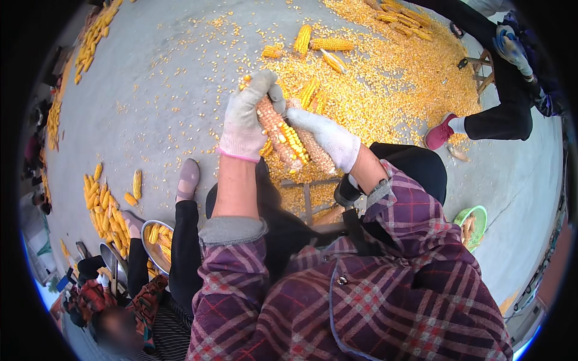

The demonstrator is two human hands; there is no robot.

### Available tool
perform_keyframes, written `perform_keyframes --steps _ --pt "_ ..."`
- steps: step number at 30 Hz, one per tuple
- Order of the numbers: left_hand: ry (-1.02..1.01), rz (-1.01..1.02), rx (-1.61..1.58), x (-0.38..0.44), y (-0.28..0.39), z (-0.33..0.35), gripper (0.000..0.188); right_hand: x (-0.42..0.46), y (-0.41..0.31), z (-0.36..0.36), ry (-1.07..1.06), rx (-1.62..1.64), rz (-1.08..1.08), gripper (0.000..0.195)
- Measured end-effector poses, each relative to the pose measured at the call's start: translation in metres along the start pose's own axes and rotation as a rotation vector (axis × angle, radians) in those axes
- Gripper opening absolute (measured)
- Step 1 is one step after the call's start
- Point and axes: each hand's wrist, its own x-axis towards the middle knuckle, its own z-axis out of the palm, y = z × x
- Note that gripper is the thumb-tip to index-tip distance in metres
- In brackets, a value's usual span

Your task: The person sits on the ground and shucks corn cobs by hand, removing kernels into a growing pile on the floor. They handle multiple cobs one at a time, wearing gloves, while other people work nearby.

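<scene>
My left hand [247, 110], in a pale knitted work glove with a pink cuff edge, grips a partly shelled corn cob [281, 131]. A strip of yellow kernels still runs along this cob's lower side. In my right hand [325, 135], gloved in white, is a bare corncob [316, 151] lying against the first one. The palm and fingers of that hand are partly hidden. Just beyond my hands, yellow ears of corn [309, 92] rest on loose kernels [375, 99] spread over the concrete floor. Some kernels show on top of my left glove.
A seated person's leg with a red shoe [440, 131] is at the right, beside a wooden stool [485, 70]. To the left are another person's legs, a metal basin [145, 241] of corn and a corn pile [101, 205]. A green basin [484, 221] holds cobs.
</scene>
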Motion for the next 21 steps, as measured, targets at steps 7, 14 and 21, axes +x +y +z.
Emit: perform_keyframes --steps 7,14,21 --pt "0.440 0.064 0.006 0.011 -0.008 0.002 0.029 -0.008 0.007 0.013 0.121 -0.971 -0.510 0.050" --pt "0.425 0.220 0.059 0.002 -0.014 0.011 0.025 0.012 0.017 0.005 0.251 -0.936 -0.581 0.047" --pt "0.210 0.332 0.291 -0.010 -0.021 0.018 0.018 0.019 0.008 -0.002 0.271 -0.778 -0.414 0.044"
